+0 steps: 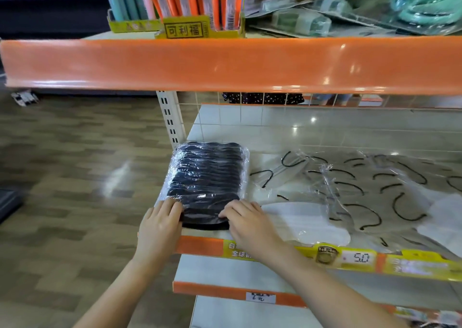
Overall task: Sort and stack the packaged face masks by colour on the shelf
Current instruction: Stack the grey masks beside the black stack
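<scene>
On the middle tier of the orange-edged metal shop shelf (325, 137), the goods were laid out in a way that read as sorting half done. The shelf's pale board carried, across its right and centre, a loose spread of white face masks with black ear loops in clear plastic packets (362, 190); they overlapped at odd angles, which I judged to mean they had not yet been gathered into a pile of their own. At the left end, hard against the perforated cream upright post (170, 117), stood the neat stack of black face masks in glossy clear wrappers (207, 177), squared off and set apart from the white ones, evidently so that each colour kept its own place. Its near edge reached the front lip of the shelf, just above the orange and yellow price strip (275, 251).

Both hands were at that near edge. The left hand (160, 225) lay against the left front corner, fingers bent over the top packet; the right hand (247, 221) met the right front corner, its fingers (228, 211) resting on the wrapper. They seemed to be steadying or squaring the stack rather than lifting it. Blur made it hard to say, but the fingers looked curled onto the pile's edge, so I took each hand as lightly grasping the stack, not released.
</scene>
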Motion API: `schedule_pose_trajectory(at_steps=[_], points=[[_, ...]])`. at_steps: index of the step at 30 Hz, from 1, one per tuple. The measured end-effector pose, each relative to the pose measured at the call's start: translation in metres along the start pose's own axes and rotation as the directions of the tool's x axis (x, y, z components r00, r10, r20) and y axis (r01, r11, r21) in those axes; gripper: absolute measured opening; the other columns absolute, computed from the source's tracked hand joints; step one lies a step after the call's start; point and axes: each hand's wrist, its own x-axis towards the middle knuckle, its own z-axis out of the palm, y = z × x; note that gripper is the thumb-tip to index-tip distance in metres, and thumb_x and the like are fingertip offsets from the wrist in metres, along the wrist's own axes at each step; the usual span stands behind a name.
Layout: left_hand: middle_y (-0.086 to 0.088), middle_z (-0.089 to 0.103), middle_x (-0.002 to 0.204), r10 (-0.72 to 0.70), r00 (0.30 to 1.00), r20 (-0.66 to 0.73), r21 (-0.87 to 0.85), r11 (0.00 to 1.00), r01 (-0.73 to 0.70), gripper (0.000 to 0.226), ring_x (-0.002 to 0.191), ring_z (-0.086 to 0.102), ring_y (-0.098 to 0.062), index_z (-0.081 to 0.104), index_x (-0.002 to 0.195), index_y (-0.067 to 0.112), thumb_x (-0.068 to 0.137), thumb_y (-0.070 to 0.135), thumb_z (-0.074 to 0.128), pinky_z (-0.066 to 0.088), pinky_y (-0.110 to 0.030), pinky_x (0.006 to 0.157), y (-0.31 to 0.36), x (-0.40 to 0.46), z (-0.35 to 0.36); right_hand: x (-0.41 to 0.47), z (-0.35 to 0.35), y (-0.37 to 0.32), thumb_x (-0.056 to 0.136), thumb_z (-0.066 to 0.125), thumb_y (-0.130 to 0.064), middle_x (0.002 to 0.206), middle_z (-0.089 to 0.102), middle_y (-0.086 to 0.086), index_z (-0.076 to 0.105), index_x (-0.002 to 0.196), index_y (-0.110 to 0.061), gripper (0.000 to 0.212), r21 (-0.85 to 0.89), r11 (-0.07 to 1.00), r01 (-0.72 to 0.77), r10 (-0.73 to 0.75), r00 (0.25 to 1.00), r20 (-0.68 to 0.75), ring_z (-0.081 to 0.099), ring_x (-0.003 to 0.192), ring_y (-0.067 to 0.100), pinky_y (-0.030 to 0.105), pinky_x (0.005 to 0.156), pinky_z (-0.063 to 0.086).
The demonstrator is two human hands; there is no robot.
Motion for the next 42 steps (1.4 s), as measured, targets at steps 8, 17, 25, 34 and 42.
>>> schedule_pose_trajectory(at_steps=[8,17,25,34,42], points=[[-0.002,0.058,0.075,-0.087,0.989,0.121,-0.096,0.99,0.099,0.023,0.068,0.054,-0.028,0.058,0.074,0.009,0.068,0.014,0.037,0.043,-0.034,0.052,-0.01,-0.007,0.009,-0.003,0.016,-0.01,0.075,0.07,-0.014,0.096,0.058,-0.011,0.065,0.097,-0.025,0.025,-0.007,1.0,-0.016,0.017,1.0,0.022,0.056,0.089,0.012,0.027,0.075,0.044],[0.003,0.064,0.092,-0.069,0.949,0.308,-0.163,0.979,0.124,0.039,0.08,0.063,-0.024,0.068,0.09,0.018,0.056,0.006,0.051,0.049,-0.03,0.055,-0.015,-0.003,0.006,-0.01,0.012,-0.014,0.094,0.045,-0.027,0.095,0.057,-0.012,0.065,0.094,-0.026,0.021,-0.006,1.0,-0.017,0.017,0.997,0.071,0.054,0.09,0.01,0.028,0.075,0.043],[0.006,0.067,0.084,-0.015,0.937,0.35,-0.178,0.98,0.083,0.034,0.072,0.066,-0.021,0.071,0.081,0.021,0.055,0.008,0.055,0.051,-0.03,0.057,0.005,0.006,-0.002,-0.009,0.002,-0.014,0.096,0.039,-0.027,0.095,0.058,-0.01,0.066,0.093,-0.023,0.028,0.152,0.985,-0.085,0.075,0.995,0.069,0.054,0.09,0.009,0.025,0.08,0.041],[0.004,0.064,0.081,0.167,0.952,0.258,-0.373,0.926,-0.062,0.031,0.072,0.061,-0.02,0.069,0.082,0.018,0.069,0.011,0.042,0.049,-0.032,0.06,0.095,0.029,0.003,-0.034,-0.034,0.033,0.087,0.044,-0.029,0.097,0.061,-0.008,0.064,0.096,-0.022,0.023,0.083,0.966,-0.246,0.247,0.969,-0.01,0.056,0.09,0.012,0.03,0.075,0.049],[-0.004,0.064,0.107,0.238,0.86,0.451,-0.388,0.92,-0.052,0.048,0.097,0.063,-0.026,0.065,0.108,0.016,0.061,0.014,0.079,0.053,-0.033,0.075,0.167,0.05,0.02,-0.063,-0.07,0.081,0.084,0.059,-0.053,0.146,0.03,-0.007,0.032,0.144,-0.027,0.071,-0.158,0.914,-0.375,0.407,0.842,0.354,0.025,0.137,0.017,0.033,0.109,0.026]])
